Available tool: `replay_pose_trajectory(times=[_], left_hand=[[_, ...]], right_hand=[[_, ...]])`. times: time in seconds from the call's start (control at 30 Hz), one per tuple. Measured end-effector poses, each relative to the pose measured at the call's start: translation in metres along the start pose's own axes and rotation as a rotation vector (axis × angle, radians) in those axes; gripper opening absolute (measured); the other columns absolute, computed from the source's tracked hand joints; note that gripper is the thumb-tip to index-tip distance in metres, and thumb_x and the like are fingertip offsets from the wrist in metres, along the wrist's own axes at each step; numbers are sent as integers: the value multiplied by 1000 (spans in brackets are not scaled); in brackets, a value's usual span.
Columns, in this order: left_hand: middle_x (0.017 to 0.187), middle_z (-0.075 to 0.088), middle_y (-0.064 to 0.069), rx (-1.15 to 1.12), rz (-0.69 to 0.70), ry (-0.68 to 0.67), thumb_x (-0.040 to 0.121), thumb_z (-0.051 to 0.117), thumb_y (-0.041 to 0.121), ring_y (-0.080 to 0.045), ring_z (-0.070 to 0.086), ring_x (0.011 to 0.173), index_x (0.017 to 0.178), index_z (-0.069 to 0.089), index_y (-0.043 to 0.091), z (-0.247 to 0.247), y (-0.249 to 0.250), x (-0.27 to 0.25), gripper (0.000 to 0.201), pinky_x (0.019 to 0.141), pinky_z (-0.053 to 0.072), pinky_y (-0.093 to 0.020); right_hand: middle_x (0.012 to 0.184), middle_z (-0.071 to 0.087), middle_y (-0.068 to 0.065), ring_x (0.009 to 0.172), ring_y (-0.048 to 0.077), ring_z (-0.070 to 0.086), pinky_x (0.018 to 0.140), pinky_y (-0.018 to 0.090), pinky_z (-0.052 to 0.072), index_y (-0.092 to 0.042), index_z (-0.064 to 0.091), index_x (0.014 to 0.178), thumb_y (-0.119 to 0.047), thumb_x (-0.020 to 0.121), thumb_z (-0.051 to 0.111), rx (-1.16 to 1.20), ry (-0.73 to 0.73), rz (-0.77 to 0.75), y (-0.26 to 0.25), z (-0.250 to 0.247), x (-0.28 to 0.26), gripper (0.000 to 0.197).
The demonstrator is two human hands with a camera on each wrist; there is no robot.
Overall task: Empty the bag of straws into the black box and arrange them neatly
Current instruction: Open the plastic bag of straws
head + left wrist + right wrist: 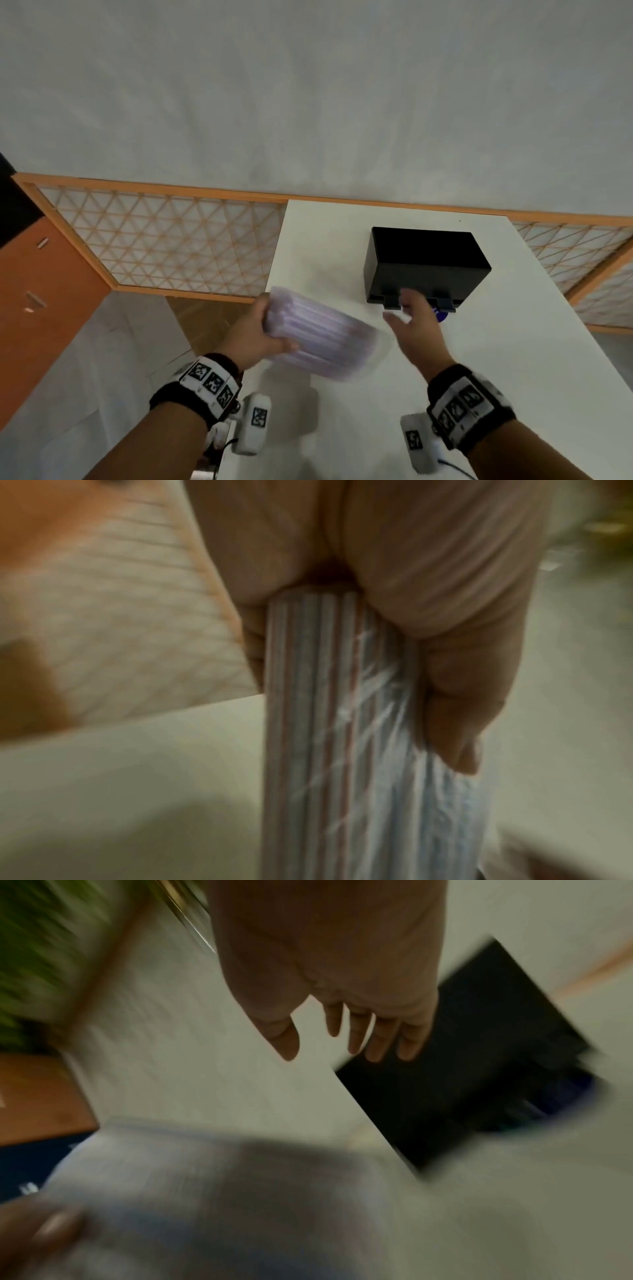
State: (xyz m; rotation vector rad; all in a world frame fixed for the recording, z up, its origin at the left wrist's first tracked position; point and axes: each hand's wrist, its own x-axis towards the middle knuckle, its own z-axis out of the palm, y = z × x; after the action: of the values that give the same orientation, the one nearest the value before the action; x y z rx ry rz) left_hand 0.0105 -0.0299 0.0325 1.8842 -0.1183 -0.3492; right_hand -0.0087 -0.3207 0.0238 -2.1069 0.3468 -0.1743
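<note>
A white surface (513, 359) is standing against a pale wall, with a lattice screen (164, 240) running behind it. Above its near left edge, the left hand (255, 334) is gripping one end of the bag (318, 337), fingers and thumb curled round it; the left wrist view shows striped straws (308, 723) packed tight inside clear wrap. The bag is hanging in the air, not resting on the surface, and looks full and sealed, though blur makes this hard to confirm. The right hand (416, 329) is hovering just beside the bag's free end, fingers (380, 1039) spread and relaxed, holding nothing. Beyond it, the box (424, 267) is sitting on the surface, well apart from the bag; its inside is not visible. This looks like the opening step: bag in hand, nothing emptied yet. Next, the right hand would likely need to take the free end and open the wrap.
</note>
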Motion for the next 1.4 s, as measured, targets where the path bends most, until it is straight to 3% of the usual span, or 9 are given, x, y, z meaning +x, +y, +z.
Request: replay_pose_trajectory(times=[0.1,0.2,0.27,0.5,0.57,0.63,0.73,0.93,1.4], left_hand=[[114,49,20,297,385,-99,56,87,28,6,51,103,109,39,48,7,25,-5,74,84,48,-20],[120,34,21,437,658,-114,52,85,35,6,39,113,116,37,44,18,33,0,80,92,36,-10],[118,25,21,461,685,-54,48,88,34,8,32,114,116,37,47,21,33,3,85,94,31,-8],[123,34,20,313,303,-168,43,93,20,5,42,111,116,26,53,15,38,-9,104,89,46,-22],[122,49,3,23,192,-229,59,84,7,-8,54,104,116,27,57,12,51,-11,96,87,48,-30],[108,63,-13,-131,206,-129,70,79,27,-21,63,91,115,43,52,9,63,-7,63,86,48,-41],[83,71,-9,-63,266,58,77,74,24,-22,66,78,105,59,37,10,82,-2,33,83,50,-45],[72,63,4,38,392,44,82,67,2,-15,62,71,98,66,31,10,101,1,34,72,51,-31],[76,70,-8,167,392,137,78,73,16,-26,63,76,78,73,16,7,119,-11,1,69,50,-34]], right_hand=[[123,56,-5,113,13,53,93,21,40,-16,51,131,-25,90,63,-35,-150,-276,-59,-12,7,43],[124,58,-5,116,13,56,98,23,41,-19,53,130,-36,95,52,-106,-680,-237,-98,5,3,39],[117,66,3,110,18,60,101,32,43,-14,62,116,-44,98,42,-111,-786,-202,-102,16,2,40],[66,48,-10,59,0,43,56,11,34,-18,53,72,-24,96,55,-189,-623,-330,-98,23,5,25],[63,42,-10,56,3,39,56,17,33,-22,43,65,-23,95,57,-132,-576,-361,-101,16,7,32],[64,40,-8,58,7,38,56,20,32,-22,40,65,-23,94,58,-117,-555,-404,-106,10,7,35],[76,60,-2,69,13,52,65,25,40,-23,50,74,-23,93,59,-145,-547,-465,-112,7,3,21],[79,56,3,69,12,49,62,17,39,-15,52,91,-22,87,68,18,-434,-526,-113,5,-2,18],[76,60,-14,74,1,53,71,8,38,-24,60,81,-21,81,74,81,-387,-573,-113,7,-3,14]])
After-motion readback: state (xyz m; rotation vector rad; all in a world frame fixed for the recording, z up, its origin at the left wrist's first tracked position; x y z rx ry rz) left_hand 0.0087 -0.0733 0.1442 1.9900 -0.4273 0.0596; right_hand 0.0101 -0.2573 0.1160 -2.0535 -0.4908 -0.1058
